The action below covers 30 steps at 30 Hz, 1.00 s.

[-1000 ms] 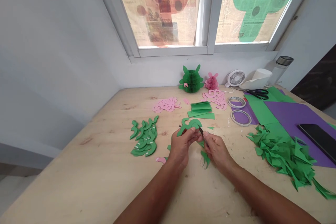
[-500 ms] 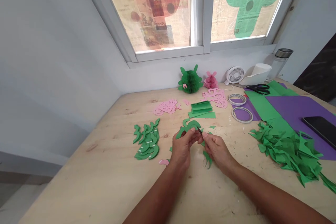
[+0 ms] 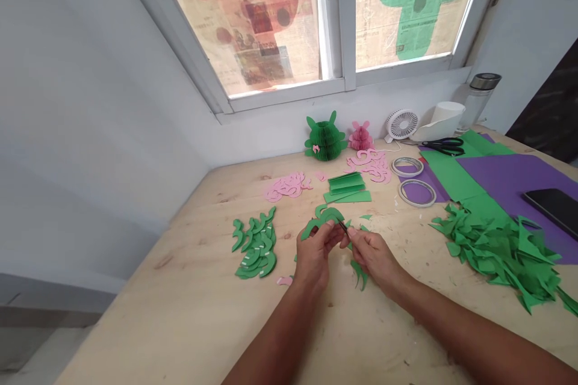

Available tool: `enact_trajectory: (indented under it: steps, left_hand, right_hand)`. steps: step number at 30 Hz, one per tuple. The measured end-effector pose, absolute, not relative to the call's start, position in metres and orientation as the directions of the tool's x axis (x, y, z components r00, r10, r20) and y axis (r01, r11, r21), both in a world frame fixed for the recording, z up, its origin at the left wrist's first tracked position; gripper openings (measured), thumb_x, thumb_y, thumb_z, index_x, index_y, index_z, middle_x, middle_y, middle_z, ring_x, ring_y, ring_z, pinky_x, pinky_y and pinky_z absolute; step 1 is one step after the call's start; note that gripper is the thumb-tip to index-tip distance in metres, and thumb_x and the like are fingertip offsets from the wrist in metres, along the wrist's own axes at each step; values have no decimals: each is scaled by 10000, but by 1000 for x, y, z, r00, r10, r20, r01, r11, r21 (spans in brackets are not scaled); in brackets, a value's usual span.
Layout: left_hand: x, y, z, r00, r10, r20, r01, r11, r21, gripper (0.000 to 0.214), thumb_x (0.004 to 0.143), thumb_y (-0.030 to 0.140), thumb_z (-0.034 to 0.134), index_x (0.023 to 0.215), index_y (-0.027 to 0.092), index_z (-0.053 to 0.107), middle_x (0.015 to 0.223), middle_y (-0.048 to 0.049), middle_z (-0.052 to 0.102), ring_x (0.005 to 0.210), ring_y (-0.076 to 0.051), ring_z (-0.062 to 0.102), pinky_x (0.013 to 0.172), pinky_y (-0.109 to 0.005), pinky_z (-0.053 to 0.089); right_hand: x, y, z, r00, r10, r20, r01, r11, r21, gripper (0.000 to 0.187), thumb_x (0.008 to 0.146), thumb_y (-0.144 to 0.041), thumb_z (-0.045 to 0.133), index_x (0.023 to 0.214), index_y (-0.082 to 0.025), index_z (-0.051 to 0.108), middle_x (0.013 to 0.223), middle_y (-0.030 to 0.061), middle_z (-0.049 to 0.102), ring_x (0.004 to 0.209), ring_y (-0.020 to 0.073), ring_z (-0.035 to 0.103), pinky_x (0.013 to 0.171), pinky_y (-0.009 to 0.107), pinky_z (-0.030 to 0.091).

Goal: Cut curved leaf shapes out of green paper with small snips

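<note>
Over the middle of the wooden table point(image 3: 180, 313) my left hand point(image 3: 313, 252) pinches a curved green paper cutout point(image 3: 327, 216) between thumb and fingers. My right hand point(image 3: 372, 255) is closed round a thin dark tool point(image 3: 344, 227) whose tip meets the cutout. More green curved pieces point(image 3: 359, 274) lie under and beside my right hand. A spread of finished green curved cutouts point(image 3: 255, 243) with small white strips lies to the left of my hands.
Pink cutouts point(image 3: 286, 185) and a folded green paper stack point(image 3: 347, 185) lie beyond my hands. Green point(image 3: 324, 138) and pink point(image 3: 361, 137) honeycomb figures, a small fan point(image 3: 401, 124), scissors point(image 3: 445, 145) and tape rings point(image 3: 416, 192) stand farther back. Green scraps point(image 3: 501, 252), purple paper point(image 3: 515, 177) and a phone point(image 3: 553, 207) fill the right.
The view has swung a little left and up. My hands stay together on the green cutout with hardly any movement.
</note>
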<state>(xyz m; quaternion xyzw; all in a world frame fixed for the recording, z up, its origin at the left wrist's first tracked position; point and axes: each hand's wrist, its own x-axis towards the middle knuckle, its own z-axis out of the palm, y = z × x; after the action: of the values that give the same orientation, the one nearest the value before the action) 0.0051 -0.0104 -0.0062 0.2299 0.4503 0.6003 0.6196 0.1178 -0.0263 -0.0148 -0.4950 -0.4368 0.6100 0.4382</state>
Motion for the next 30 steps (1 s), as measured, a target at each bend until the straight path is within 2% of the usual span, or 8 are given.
enact_trajectory:
  steps: [10,22,30]
  left_hand:
    - [5,-12,-4,-123,963,-238,-460,158,874,150,551,226,725,630,139,632,627,-26,659,605,-164,628,678,-335,511]
    - [5,-11,-4,-100,973,-206,-455,140,879,158,566,240,719,640,135,628,627,-22,639,596,-157,610,667,-339,513]
    - [4,-11,-5,-108,965,-239,-449,167,878,176,540,242,731,636,131,635,626,-30,642,608,-170,620,675,-352,517]
  right_hand:
    - [119,-26,-18,-136,975,-177,-116,-193,-974,467,759,-601,479,666,-151,562,389,-91,287,346,59,225,349,195,135]
    - [120,-27,-19,-154,971,-185,-136,-206,-969,471,773,-604,462,649,-155,539,386,-97,269,342,52,201,347,186,134]
    - [121,-26,-19,-150,969,-195,-118,-213,-970,479,755,-617,467,637,-158,540,390,-97,261,346,52,188,346,189,125]
